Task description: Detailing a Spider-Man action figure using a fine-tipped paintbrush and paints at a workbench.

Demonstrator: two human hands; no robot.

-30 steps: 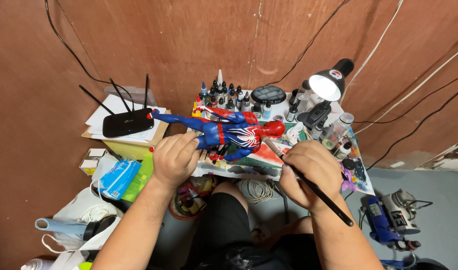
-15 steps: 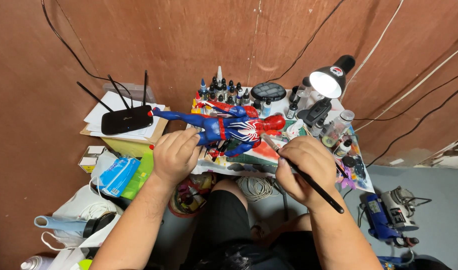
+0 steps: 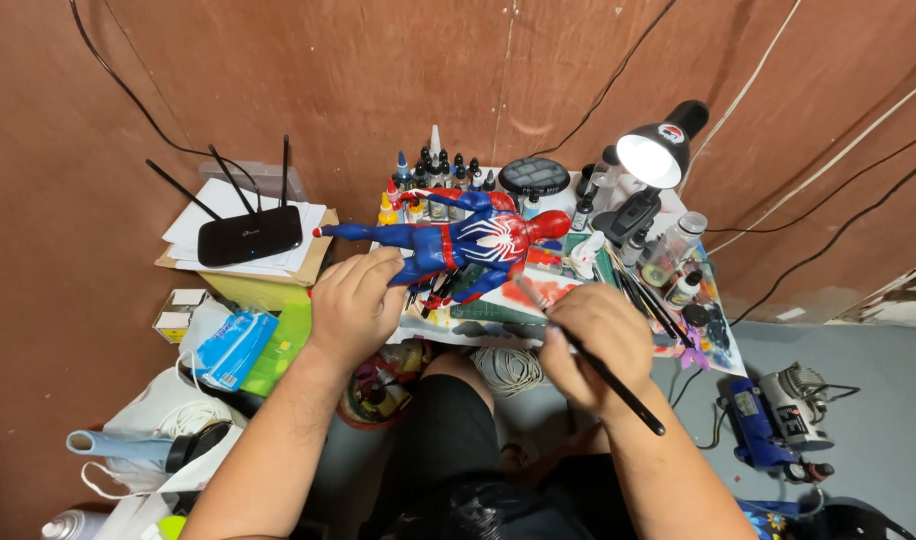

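The figure (image 3: 458, 245), a red and blue toy body with a white spider mark on its back, lies level above the near edge of the counter (image 3: 723, 345), head toward three o'clock and legs stretched toward nine o'clock. In the head view, the left hand (image 3: 356, 305) is clamped around its lower half, fingers curled over the blue legs. The right hand (image 3: 596, 340) is closed on a thin black brush (image 3: 603, 368); the handle runs out toward five o'clock and the tip points toward eleven o'clock, close under the figure's chest. Whether the tip touches the figure cannot be told.

At twelve o'clock from the figure stands a cluster of small paint bottles (image 3: 438, 175) against the brown wall. At two o'clock a black desk lamp (image 3: 663, 150) shines down on the counter. At nine o'clock a black router (image 3: 250, 235) with three aerials sits on a stack of papers. At eight o'clock from the left hand lies a blue packet (image 3: 233, 345). On the floor at four o'clock sits a small blue compressor (image 3: 768, 425).
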